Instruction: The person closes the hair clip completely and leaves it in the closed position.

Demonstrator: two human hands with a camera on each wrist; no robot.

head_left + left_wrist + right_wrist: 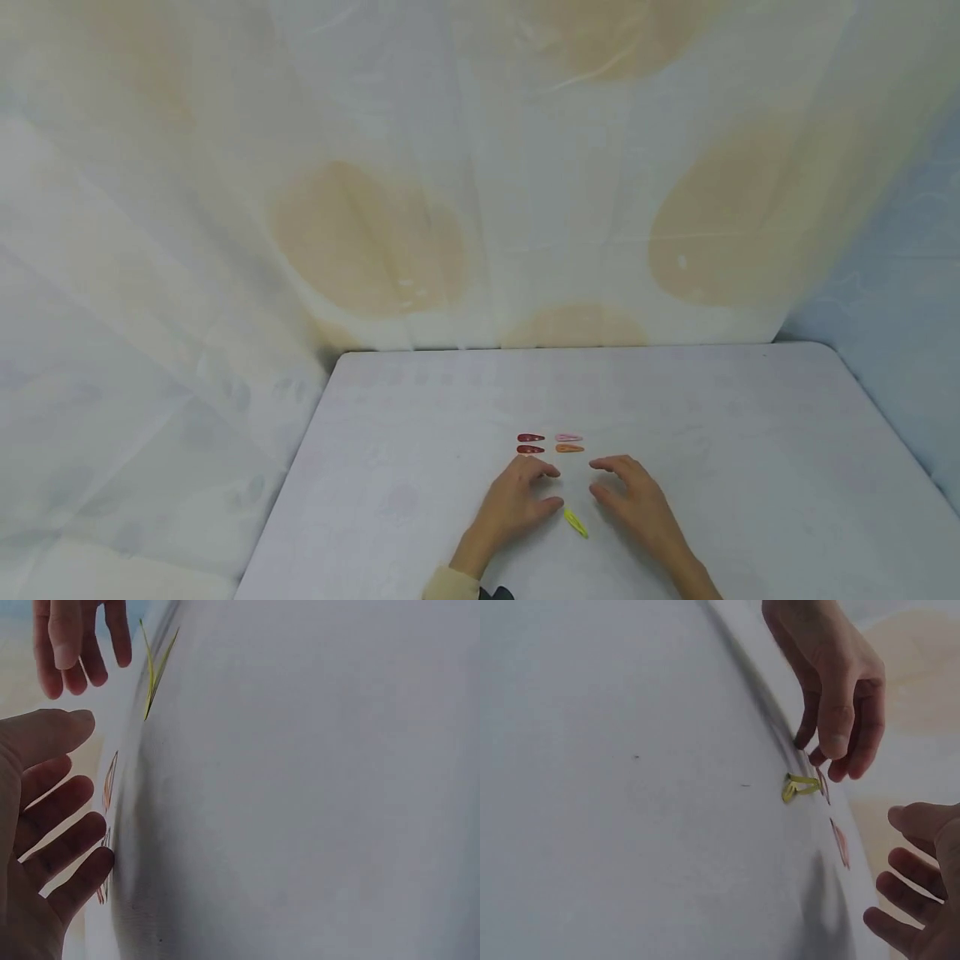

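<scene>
A yellow hair clip point(576, 523) lies on the white table point(750, 467), between my two hands. My left hand point(553, 487) hovers just left of it, fingers loosely bent and holding nothing. My right hand point(597, 478) hovers just right of it, also relaxed and empty. Beyond the fingertips two dark red clips point(530, 443), a pink clip point(568, 437) and an orange clip point(569, 448) form a small square. The left wrist view shows the yellow clip point(154, 667) near my right hand point(75, 637). In the right wrist view the yellow clip point(799, 786) lies under my left hand point(840, 697).
A pale cloth backdrop point(465, 208) with tan blotches hangs behind the table and along its left side. The table's left edge point(292, 492) and back edge point(555, 350) show. A light sleeve cuff point(450, 583) covers my left wrist.
</scene>
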